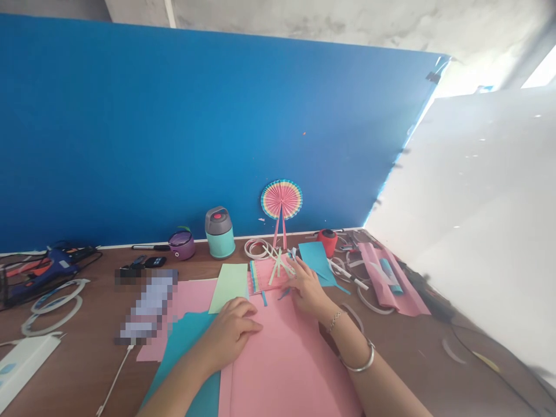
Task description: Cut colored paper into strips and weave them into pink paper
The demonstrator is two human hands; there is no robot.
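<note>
My left hand (234, 333) rests low over the left edge of a large pink sheet (295, 359), its fingers loosely bent and slightly apart. Under that forearm lies a teal sheet (186, 341), and a light green sheet (229, 284) sits just beyond the knuckles. My right hand (307, 289) reaches over a small pink piece with a striped edge (264, 272), fingers spread, nothing visibly gripped. Thin pale green strips (278, 263) lie crossed on that piece, beside the fingertips. A bracelet and a bangle circle the right wrist and forearm.
Against the blue panel (174, 133) stands a round pleated paper fan (281, 200). A teal-and-grey container (220, 234), a purple pot (181, 244) and a red container (328, 242) stand at the back. A glue gun (61, 262), phone (150, 304) and white power strip (26, 370) lie left.
</note>
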